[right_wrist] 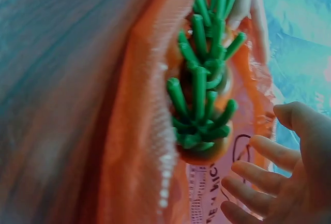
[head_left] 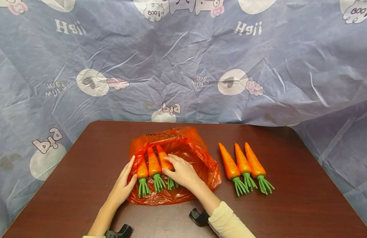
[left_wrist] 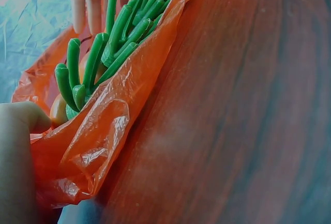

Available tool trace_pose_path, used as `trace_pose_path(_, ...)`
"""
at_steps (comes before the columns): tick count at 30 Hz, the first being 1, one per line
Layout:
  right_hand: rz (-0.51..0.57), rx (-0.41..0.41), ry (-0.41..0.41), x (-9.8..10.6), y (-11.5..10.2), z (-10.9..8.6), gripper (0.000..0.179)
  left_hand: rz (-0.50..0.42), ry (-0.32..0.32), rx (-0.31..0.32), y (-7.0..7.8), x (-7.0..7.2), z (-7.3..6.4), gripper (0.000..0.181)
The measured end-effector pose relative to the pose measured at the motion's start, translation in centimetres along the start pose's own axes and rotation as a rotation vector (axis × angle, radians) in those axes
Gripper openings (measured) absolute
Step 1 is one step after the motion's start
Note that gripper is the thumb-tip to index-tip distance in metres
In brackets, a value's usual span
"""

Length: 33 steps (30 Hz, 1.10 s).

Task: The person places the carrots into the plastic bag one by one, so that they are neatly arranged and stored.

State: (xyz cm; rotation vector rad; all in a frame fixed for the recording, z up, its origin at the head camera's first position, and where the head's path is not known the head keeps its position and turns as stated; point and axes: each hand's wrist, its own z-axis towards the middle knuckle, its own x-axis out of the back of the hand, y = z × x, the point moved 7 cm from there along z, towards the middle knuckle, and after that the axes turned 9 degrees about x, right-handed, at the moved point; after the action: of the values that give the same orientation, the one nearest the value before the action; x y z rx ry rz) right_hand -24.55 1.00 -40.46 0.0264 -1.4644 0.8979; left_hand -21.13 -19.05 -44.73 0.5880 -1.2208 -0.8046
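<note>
An orange-red plastic bag (head_left: 201, 158) lies on the table with its mouth toward me. Three toy carrots with green stalks sit side by side in it: a left carrot (head_left: 142, 170), a middle carrot (head_left: 154, 163) and a right carrot (head_left: 167, 162) partly covered by my right hand (head_left: 183, 172). That hand hovers at the right carrot; in the right wrist view its fingers (right_wrist: 258, 198) are spread and grip nothing. My left hand (head_left: 121, 186) rests along the bag's left edge beside the left carrot, fingers fairly straight, its thumb (left_wrist: 33, 115) against the plastic near the stalks.
Three more toy carrots (head_left: 243, 162) lie in a row on the brown table (head_left: 290, 205), right of the bag. A patterned grey-blue cloth (head_left: 177, 56) hangs behind the table. Black wrist devices (head_left: 199, 217) are on both forearms.
</note>
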Motion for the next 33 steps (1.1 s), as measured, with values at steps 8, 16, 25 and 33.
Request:
trace_pose_path(8,0.027,0.024,0.075,1.8,-0.6,-0.6,0.042,0.04,0.026,-0.019,-0.2,0.0,0.1,0.066)
trace_pose_path(16,0.019,0.056,0.145,3.9,-1.2,-1.3,0.043,0.012,0.0,0.008,-0.3,-0.1,0.2,0.067)
trace_pose_path(25,0.012,0.091,0.23,6.3,-0.4,-2.9,0.046,0.034,0.005,0.007,-0.5,-0.1,0.2,0.067)
trace_pose_path(33,-0.066,0.121,0.304,8.3,1.0,-4.6,0.046,0.045,0.006,-0.006,-0.1,-0.1,0.2,0.066)
